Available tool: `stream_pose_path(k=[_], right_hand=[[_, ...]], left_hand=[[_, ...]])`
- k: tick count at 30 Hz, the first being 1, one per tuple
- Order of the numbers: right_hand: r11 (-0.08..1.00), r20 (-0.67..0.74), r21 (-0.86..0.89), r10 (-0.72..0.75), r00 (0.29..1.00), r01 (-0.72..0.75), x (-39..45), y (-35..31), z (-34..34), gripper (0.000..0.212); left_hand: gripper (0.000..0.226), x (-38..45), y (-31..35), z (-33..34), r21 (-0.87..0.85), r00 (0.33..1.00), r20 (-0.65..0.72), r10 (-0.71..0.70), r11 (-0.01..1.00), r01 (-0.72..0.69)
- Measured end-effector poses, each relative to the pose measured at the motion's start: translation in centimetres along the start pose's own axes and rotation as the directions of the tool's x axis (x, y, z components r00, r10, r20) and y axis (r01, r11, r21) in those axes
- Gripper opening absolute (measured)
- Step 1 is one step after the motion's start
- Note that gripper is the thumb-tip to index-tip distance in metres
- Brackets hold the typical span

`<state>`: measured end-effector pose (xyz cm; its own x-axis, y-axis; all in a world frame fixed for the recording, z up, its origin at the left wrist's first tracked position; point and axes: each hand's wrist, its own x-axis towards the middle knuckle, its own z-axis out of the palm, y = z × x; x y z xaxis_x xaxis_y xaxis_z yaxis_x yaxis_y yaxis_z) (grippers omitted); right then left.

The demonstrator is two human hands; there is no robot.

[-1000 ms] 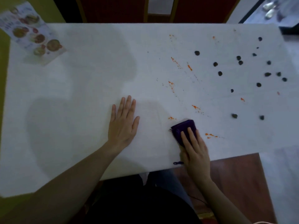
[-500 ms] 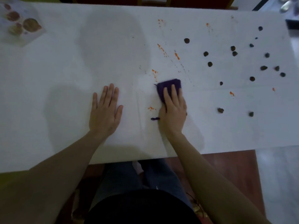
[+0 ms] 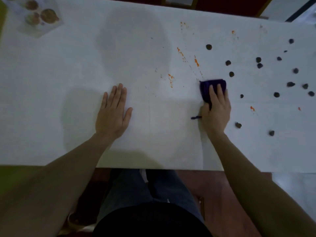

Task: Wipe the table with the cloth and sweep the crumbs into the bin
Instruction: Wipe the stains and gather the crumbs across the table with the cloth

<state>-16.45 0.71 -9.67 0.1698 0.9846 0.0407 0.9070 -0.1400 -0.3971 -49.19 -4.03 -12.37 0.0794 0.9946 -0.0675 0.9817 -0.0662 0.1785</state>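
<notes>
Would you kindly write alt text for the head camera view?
A person's right hand presses a purple cloth onto a white table among orange smears and dark crumbs. The left hand lies flat on the table.

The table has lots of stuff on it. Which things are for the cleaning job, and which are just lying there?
For the job:
- folded purple cloth, under the right hand
- dark round crumbs
- orange smears
- white table
- left hand, flat on the table

Just lying about:
- printed food leaflet, far left corner

Food leaflet (image 3: 36,16) at far-left corner
</notes>
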Motion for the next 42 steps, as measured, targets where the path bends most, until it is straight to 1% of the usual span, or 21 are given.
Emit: stream_pose_path(k=[2,4,6,8,10,12,13,16,19,21,23,25,26,29,31,33,35,36,38,40,42], right_hand=[[0.999,-0.001,0.035,0.016,1.0,-0.016,2.3,-3.2,1.2,0.058],[0.995,0.023,0.048,-0.088,0.996,0.087,2.6,-6.0,2.6,0.058],[0.97,0.032,0.064,-0.239,0.971,0.237,1.2,-8.2,3.8,0.057],[0.92,0.082,0.074,-0.39,0.917,0.385,-1.7,-9.0,4.3,0.058],[0.856,0.163,0.068,-0.517,0.841,0.513,-5.1,-8.0,3.9,0.059],[0.805,0.186,0.064,-0.59,0.786,0.589,-7.0,-5.4,3.0,0.057],[0.798,0.18,0.054,-0.6,0.78,0.601,-7.3,-3.8,2.5,0.056],[0.837,0.125,-0.007,-0.541,0.831,0.547,-5.5,0.2,0.7,0.055],[0.933,0.093,-0.053,-0.35,0.932,0.356,-1.1,1.4,-0.3,0.057],[0.975,0.052,-0.07,-0.208,0.977,0.212,2.0,-0.1,0.2,0.057],[0.99,0.025,-0.04,-0.131,0.991,0.132,4.5,-3.2,1.3,0.057],[0.989,0.036,0.003,-0.145,0.989,0.145,5.8,-6.7,2.7,0.057],[0.982,0.037,0.022,-0.19,0.981,0.19,5.9,-8.2,3.4,0.057],[0.907,0.039,0.073,-0.419,0.907,0.416,4.0,-11.4,5.4,0.054],[0.808,0.101,0.067,-0.589,0.802,0.585,1.1,-11.5,5.6,0.051],[0.732,0.158,0.066,-0.679,0.717,0.678,-1.8,-9.7,4.8,0.048],[0.706,0.166,0.061,-0.704,0.69,0.705,-3.7,-6.9,3.6,0.047],[0.708,0.158,0.051,-0.702,0.694,0.704,-4.1,-5.3,3.0,0.047],[0.745,0.125,0.008,-0.663,0.739,0.667,-3.5,-2.6,1.9,0.048],[0.83,0.116,-0.015,-0.552,0.825,0.558,-1.3,-1.3,1.2,0.05],[0.918,0.108,-0.024,-0.392,0.914,0.397,1.5,-2.2,1.4,0.054]], left_hand=[[0.067,0.1,-0.1,0.1,-0.001,1.0,0.003,-0.002,1.0,0.002],[0.067,0.1,-0.2,0.1,0.002,1.0,0.009,-0.001,1.0,0.001],[0.067,0.0,-0.1,0.1,0.007,1.0,0.005,0.006,1.0,-0.006],[0.067,0.0,0.0,0.1,0.005,1.0,0.004,0.012,1.0,-0.012],[0.067,0.0,0.0,0.0,0.018,1.0,0.004,0.011,1.0,-0.011],[0.067,0.0,0.0,-0.1,0.032,1.0,0.009,0.0,0.999,0.0],[0.067,0.1,0.0,-0.1,0.039,1.0,0.009,-0.003,0.999,0.003],[0.067,0.2,0.0,-0.1,0.056,1.0,0.008,0.003,0.998,-0.003],[0.067,0.4,0.0,-0.1,0.066,1.0,0.006,0.006,0.998,-0.007],[0.066,0.3,-0.1,0.0,0.069,1.0,0.009,0.005,0.998,-0.005],[0.067,0.2,-0.1,0.1,0.068,1.0,0.008,0.004,0.998,-0.004],[0.067,0.2,-0.1,0.1,0.059,1.0,0.01,0.002,0.998,-0.003],[0.067,0.2,-0.1,0.1,0.058,1.0,0.013,0.002,0.998,-0.003],[0.067,0.0,-0.1,0.1,0.069,1.0,0.012,0.004,0.998,-0.005],[0.067,0.0,-0.1,0.1,0.073,1.0,0.009,0.009,0.997,-0.009],[0.067,0.0,-0.1,0.1,0.074,1.0,0.008,0.01,0.997,-0.01],[0.067,0.1,-0.1,0.0,0.066,1.0,0.009,0.005,0.998,-0.005],[0.067,0.1,-0.1,0.0,0.063,1.0,0.009,0.002,0.998,-0.002],[0.067,0.1,-0.1,0.0,0.055,1.0,0.006,-0.002,0.998,0.002],[0.067,0.2,-0.2,0.0,0.041,1.0,0.005,0.003,0.999,-0.003],[0.067,0.3,-0.2,0.0,0.026,1.0,0.012,0.006,1.0,-0.007]])
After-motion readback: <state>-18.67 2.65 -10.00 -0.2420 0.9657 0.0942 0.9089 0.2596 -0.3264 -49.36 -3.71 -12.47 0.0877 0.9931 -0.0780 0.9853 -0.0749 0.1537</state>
